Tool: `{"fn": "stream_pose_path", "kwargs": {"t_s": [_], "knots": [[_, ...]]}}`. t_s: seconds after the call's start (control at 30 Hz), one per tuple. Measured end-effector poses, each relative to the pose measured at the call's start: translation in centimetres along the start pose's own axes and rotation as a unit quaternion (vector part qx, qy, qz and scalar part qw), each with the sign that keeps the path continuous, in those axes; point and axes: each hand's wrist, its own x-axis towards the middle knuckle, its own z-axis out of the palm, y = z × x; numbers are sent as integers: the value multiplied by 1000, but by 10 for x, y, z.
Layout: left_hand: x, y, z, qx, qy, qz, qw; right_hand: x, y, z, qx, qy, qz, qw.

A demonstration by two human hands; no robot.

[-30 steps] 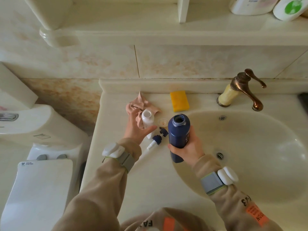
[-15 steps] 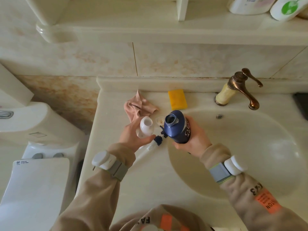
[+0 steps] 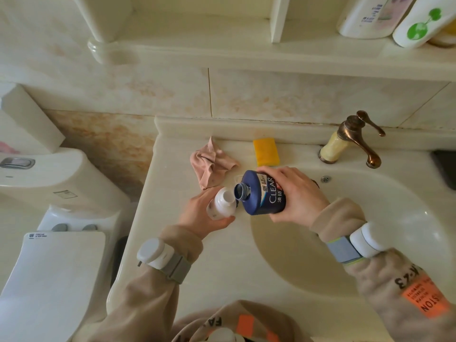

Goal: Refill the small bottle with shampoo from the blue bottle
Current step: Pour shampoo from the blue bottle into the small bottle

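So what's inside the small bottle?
The small bottle is uncapped; its mouth shows only a pale interior, no shampoo visible. The blue bottle, tilted in the right hand, has its mouth beside it. The left hand and white wall hide any fill level.

The blue bottle (image 3: 262,196) reads "CLEAR" and "清扬"; the right sleeve (image 3: 387,304) shows "43".

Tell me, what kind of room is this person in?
Almost surely a bathroom. There is a washbasin with a bronze tap, a white toilet right beside the counter, and toiletry bottles standing on the shelf above.
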Motion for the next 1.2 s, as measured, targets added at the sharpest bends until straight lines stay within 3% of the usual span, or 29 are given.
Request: {"fn": "stream_pose_path", "kwargs": {"t_s": [1.2], "knots": [[-10, 3, 0, 10, -36, -21, 999, 1, -13, -35, -177, -26, -63, 982]]}}
